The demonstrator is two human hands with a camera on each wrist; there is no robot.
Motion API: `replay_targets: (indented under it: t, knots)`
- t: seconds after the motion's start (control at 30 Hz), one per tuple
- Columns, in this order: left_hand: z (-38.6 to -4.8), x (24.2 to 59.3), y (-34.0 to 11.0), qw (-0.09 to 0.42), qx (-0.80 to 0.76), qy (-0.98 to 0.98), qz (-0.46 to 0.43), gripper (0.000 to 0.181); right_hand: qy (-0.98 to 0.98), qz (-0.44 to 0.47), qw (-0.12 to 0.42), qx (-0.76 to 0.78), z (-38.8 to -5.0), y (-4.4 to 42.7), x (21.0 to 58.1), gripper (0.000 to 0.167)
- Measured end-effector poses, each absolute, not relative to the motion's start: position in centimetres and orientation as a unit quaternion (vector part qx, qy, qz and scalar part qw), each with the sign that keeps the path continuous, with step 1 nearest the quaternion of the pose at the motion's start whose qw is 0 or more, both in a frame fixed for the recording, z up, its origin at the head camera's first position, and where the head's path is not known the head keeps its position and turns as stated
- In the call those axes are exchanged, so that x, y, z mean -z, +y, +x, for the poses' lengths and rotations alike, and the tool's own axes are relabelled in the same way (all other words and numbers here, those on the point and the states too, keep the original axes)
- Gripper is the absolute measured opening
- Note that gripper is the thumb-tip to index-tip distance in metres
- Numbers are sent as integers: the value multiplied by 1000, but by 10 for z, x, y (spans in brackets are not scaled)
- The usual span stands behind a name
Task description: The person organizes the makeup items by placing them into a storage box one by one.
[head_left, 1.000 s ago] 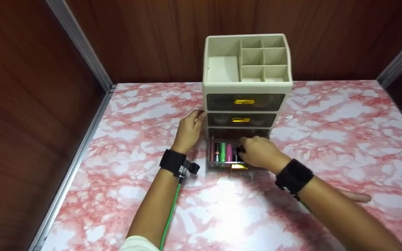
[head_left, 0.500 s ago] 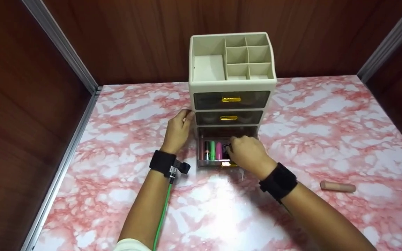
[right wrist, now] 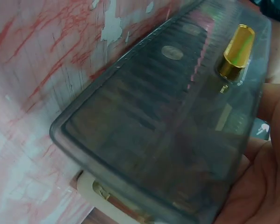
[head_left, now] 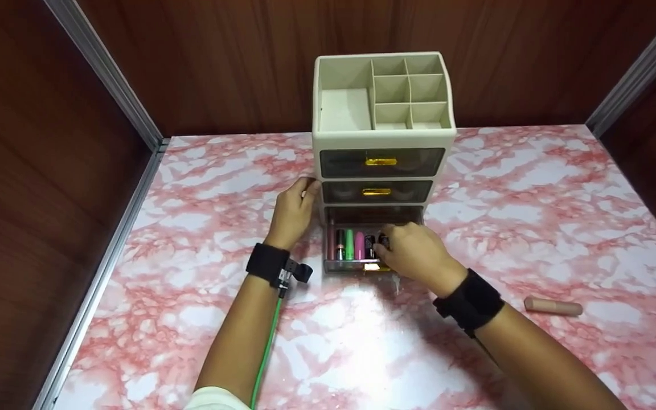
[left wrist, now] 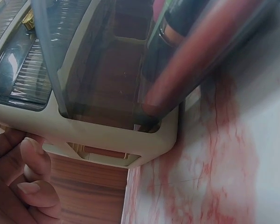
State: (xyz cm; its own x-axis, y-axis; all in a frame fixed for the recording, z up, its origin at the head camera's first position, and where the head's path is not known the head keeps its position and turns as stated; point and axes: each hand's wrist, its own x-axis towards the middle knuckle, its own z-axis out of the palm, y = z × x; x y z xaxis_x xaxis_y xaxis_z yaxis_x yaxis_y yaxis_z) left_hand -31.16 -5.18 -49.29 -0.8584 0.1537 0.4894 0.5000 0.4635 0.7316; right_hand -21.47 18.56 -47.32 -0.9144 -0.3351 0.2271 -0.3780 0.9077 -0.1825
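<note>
A cream drawer organizer (head_left: 382, 138) stands upright with its lowest clear drawer (head_left: 342, 266) pulled out. Inside that drawer lie a green tube (head_left: 349, 245), a pink tube (head_left: 360, 246), a black tube (head_left: 369, 247) and other dark tubes at the left. My right hand (head_left: 419, 250) reaches into the drawer's right part and pinches another black tube (head_left: 384, 238), partly hidden by the fingers. At the organizer's left side my left hand (head_left: 294, 210) grips its side with curled fingers; the left wrist view shows those fingers (left wrist: 37, 193) beside a side slot.
A beige tube (head_left: 553, 306) lies on the pink marbled table (head_left: 237, 171) at the right. Two upper drawers with gold handles (head_left: 381, 162) are closed. The organizer's top has several compartments. Brown wood panels (head_left: 220, 57) stand behind and at both sides.
The right hand has shifted slightly within the drawer, and the black tube beside the pink one shows more plainly. My left hand stays on the organizer. The camera view has shifted.
</note>
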Motion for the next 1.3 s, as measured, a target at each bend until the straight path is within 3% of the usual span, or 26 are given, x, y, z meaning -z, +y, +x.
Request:
replay_targets:
  t: [0.73, 1.3]
  knots:
    - [-312, 494, -54, 180, 483, -835, -194, 37, -955, 212, 148, -145, -185, 221, 460, 24]
    - [-311, 494, -52, 180, 486, -833, -193, 35, -952, 222, 162, -136, -155, 257, 453, 40]
